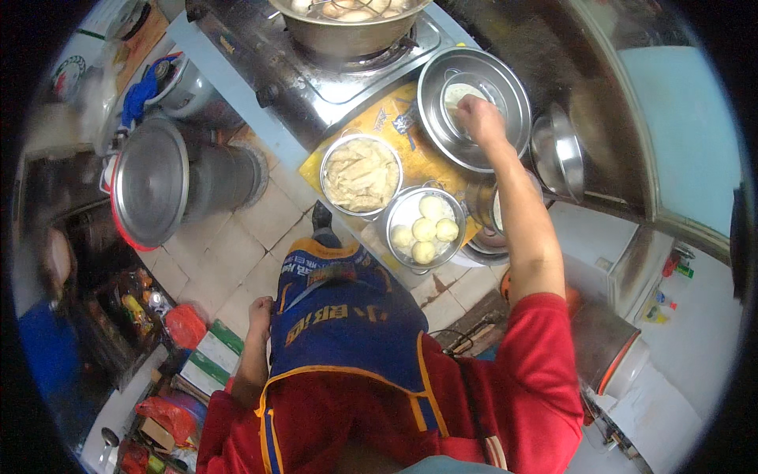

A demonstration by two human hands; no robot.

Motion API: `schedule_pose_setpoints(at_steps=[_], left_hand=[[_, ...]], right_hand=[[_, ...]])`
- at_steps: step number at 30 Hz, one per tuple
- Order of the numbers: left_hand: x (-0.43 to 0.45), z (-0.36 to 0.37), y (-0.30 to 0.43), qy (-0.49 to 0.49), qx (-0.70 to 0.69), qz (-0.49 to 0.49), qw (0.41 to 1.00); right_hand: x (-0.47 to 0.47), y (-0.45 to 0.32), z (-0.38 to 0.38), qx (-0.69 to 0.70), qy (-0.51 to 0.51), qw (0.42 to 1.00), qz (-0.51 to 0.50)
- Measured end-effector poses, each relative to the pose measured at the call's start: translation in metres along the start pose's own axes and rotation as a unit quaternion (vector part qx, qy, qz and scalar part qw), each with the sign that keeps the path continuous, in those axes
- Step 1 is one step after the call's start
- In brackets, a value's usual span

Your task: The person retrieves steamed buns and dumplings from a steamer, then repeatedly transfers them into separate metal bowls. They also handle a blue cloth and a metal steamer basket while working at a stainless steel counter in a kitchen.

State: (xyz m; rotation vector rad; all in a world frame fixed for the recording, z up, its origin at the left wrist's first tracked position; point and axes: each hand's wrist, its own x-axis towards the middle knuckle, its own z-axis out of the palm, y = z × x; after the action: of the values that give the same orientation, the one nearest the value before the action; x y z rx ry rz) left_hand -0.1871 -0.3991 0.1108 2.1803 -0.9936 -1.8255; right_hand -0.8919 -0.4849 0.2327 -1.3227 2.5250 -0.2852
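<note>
My right hand (478, 120) reaches into a small round metal pan (448, 118) that stands inside a wide steel basin (431, 139); its fingers are bent over pale, flecked contents, and what they hold is hidden. Hanging beside my blue apron, my left hand (260, 313) is loosely curled, and its inner side is out of sight. Nearer me, a round metal pan (326, 192) holds pale folded strips. Next to it, another two-handled pan (393, 249) carries several pale yellow-green balls (424, 229).
A large pot (349, 37) with round items and a wire rack sits on the gas stove (331, 101). Steel bowls (559, 153) lean at the right. A tall lidded metal pot (222, 175) stands on the left, and a green-and-white box (212, 358) lies low beside my left arm.
</note>
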Motion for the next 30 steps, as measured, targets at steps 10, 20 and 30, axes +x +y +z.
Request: schedule_pose_setpoints(at_steps=[10,20,30], left_hand=[[0.007,0.005,-0.020,0.007,0.009,0.015,1.000],[-0.002,-0.001,-0.025,0.020,-0.008,-0.001,1.000],[-0.003,0.000,-0.024,0.011,0.028,-0.001,1.000]], right_hand=[[-0.085,-0.102,0.004,0.085,0.010,0.971,-0.224],[-0.109,-0.130,0.070,-0.060,-0.112,0.955,-0.269],[-0.122,-0.150,0.056,-0.034,-0.155,0.977,-0.140]])
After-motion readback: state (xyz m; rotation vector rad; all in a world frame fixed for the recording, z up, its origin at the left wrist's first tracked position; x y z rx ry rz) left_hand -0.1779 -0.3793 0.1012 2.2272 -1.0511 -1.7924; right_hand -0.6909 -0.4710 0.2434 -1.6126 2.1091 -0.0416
